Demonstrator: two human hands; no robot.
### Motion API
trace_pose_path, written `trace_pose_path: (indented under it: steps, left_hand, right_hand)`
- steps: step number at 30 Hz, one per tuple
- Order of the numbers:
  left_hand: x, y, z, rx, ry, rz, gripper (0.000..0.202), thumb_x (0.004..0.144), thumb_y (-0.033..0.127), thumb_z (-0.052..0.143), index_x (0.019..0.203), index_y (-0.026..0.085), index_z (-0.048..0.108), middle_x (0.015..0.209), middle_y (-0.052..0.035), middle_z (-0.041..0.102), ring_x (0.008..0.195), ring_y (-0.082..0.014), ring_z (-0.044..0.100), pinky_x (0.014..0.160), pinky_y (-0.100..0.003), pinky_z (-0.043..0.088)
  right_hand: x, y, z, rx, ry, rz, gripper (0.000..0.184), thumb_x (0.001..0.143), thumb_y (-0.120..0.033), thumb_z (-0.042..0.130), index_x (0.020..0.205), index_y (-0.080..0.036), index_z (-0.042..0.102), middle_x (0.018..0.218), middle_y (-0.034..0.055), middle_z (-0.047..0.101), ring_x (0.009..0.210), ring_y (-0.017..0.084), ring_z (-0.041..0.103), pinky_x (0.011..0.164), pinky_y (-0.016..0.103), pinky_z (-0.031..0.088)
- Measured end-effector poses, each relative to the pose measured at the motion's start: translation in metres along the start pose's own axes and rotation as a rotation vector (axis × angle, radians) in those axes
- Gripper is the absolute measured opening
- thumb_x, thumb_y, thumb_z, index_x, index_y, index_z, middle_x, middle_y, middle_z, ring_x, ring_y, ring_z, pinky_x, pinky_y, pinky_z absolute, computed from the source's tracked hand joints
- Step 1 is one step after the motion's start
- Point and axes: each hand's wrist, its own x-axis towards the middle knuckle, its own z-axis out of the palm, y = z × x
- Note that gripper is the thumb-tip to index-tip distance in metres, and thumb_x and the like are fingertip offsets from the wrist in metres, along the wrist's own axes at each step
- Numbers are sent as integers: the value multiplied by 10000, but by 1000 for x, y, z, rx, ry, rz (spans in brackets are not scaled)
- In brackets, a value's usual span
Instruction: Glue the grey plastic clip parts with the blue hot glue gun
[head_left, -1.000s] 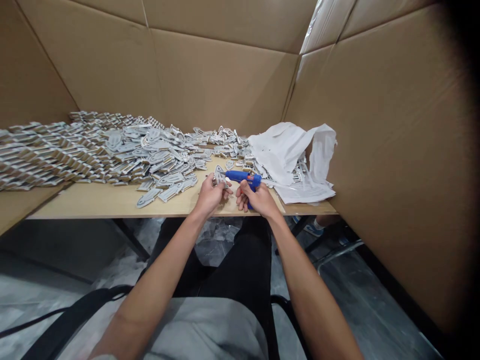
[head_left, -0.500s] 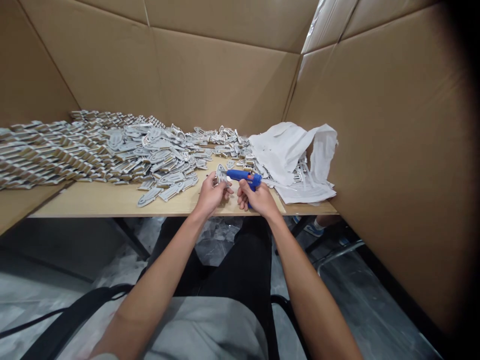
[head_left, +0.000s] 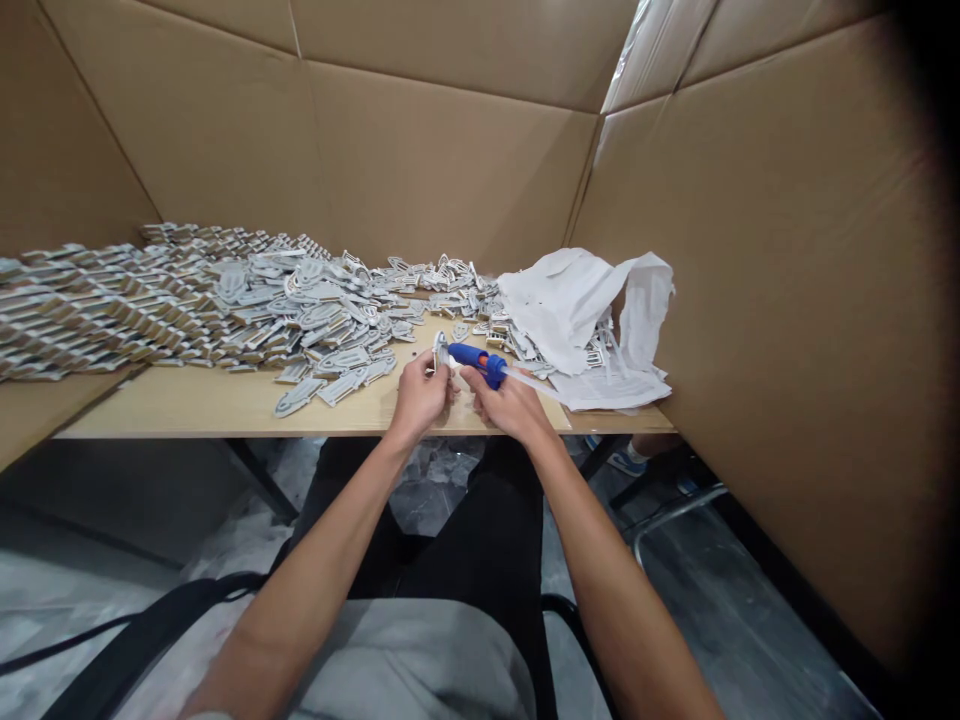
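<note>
Between the thumb and fingers of my left hand (head_left: 421,398) a small grey-white flat piece (head_left: 440,350) is held upright, above the table's front part. My right hand (head_left: 506,400) is wrapped round a blue hot glue gun (head_left: 480,361), with a translucent glue stick (head_left: 531,380) poking out of its back end. The gun's nozzle points left and meets or nearly meets the piece; whether it touches I cannot tell. My right palm hides the gun's handle. Left of my hands lies a loose heap of similar grey pieces (head_left: 322,300).
Stacked rows of pieces (head_left: 97,310) fill the table's left side. A crumpled white sheet or bag (head_left: 559,300) with more pieces lies at right. Cardboard walls (head_left: 450,150) enclose the wooden table (head_left: 225,400) at the back and sides. A person's shoe (head_left: 628,460) shows below the table.
The glue gun has turned in my right hand, so its glue stick now shows pointing right. The piece in my left hand has turned more edge-on.
</note>
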Motion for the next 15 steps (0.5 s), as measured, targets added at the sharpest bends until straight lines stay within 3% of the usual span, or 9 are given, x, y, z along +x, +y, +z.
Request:
trace_pose_path:
  steps: [4,9,12,15]
  left_hand:
    - [-2,1,0,25,-20,24,211,894,340,635,746,196,592,578,-3,616,470,-141,576,484,-243,433]
    - [0,-1,2,43,-2,-41,149,892,293,610,783,193,590,608,-15,631,498,-147,596,505,-243,449]
    - [3,-5,5,-65,65,-91,133,870,279,643,944,211,554,715,-14,685,539,-149,630,519,-237,462]
    - [4,-5,6,-149,137,-82,261,822,242,685,993,237,487,785,7,704,595,-147,657,561,-232,481]
  right_hand:
    - [-3,-19,-3,-313,28,-158,559,1025,-683,477,856,-211,724,758,80,748,742,232,729,666,273,480]
    - [-5,-29,-3,-518,115,-114,433,1025,-575,566,1008,-171,721,847,154,772,823,295,758,694,307,491]
    - [-1,-17,-3,-286,218,-89,488,994,-657,568,925,-191,692,842,128,761,806,275,760,662,296,519]
    - [4,1,-3,215,129,41,638,942,-811,482,879,-198,644,742,70,706,578,201,707,474,262,493]
